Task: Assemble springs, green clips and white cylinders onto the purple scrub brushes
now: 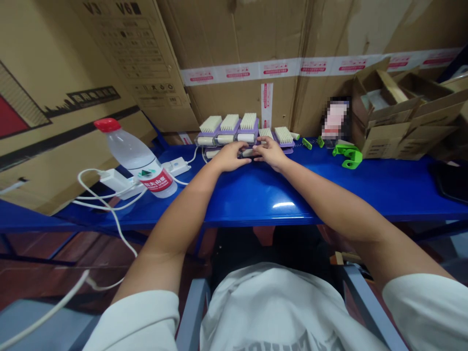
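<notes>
Left hand [231, 157]: extended forward, closed on the dark part [249, 153].
Right hand [267, 152]: angled inward, closed on it from the right.
Position: dark part held between both hands, near the far side of the bench [256, 195].
Beyond: brushes [229, 123] lined up.

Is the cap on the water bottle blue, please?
No, the plastic water bottle has a red cap.
</notes>
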Demonstrator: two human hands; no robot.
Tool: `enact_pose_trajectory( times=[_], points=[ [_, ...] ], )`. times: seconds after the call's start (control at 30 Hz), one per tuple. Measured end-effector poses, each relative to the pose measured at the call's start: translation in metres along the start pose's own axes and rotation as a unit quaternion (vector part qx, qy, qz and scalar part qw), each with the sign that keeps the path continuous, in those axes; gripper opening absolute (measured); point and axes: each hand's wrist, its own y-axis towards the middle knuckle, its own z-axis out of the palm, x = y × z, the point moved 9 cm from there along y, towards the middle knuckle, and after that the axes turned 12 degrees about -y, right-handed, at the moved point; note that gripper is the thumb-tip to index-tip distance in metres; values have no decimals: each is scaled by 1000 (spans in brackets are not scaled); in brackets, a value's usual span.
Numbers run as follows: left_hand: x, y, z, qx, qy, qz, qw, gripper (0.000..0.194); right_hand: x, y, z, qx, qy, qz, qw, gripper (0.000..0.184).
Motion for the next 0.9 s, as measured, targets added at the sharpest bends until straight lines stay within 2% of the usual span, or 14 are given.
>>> enact_pose_trajectory(
  times=[0.17, 0.23, 0.3, 0.37, 0.43, 0.5, 0.57, 0.63, 0.73, 0.83, 0.9],
  points=[
    [-4, 0, 1, -10, -2, -2, 1000, 52, 1, 5, -4, -22, -37, -38, 998, 38],
    [-6, -1, -4, -29, -2, -15, 999, 42, 4, 5, -8, -45, -66, -65, 995, 42],
    [-8, -3, -17, -80, 12, -35, 996, 27, 12, 3, -12, -63, -108, -110, 986, 45],
    [-12, -8, -43, -175, 46, -40, 983, 26, 22, -1, -13, -62, -170, -161, 970, 49],
    [-12, -16, -69, -265, 87, -54, 959, 43, 29, -5, -9, -44, -246, -201, 947, 56],
    [-1, -23, -86, -310, 110, -86, 940, 72, 32, -9, -3, -20, -319, -233, 919, 64],
    [16, -29, -96, -338, 117, -122, 926, 86, 31, -12, 5, 3, -376, -256, 890, 71],
    [32, -33, -98, -341, 112, -143, 922, 85, 27, -13, 11, 22, -412, -260, 873, 79],
    [51, -29, -86, -286, 85, -157, 942, 95, 18, -12, 16, 47, -431, -238, 869, 92],
    [57, -25, -73, -233, 78, -173, 954, 108, 18, -11, 16, 52, -439, -228, 867, 97],
    [55, -23, -68, -220, 79, -177, 956, 105, 21, -9, 12, 38, -437, -231, 868, 96]
  ],
)
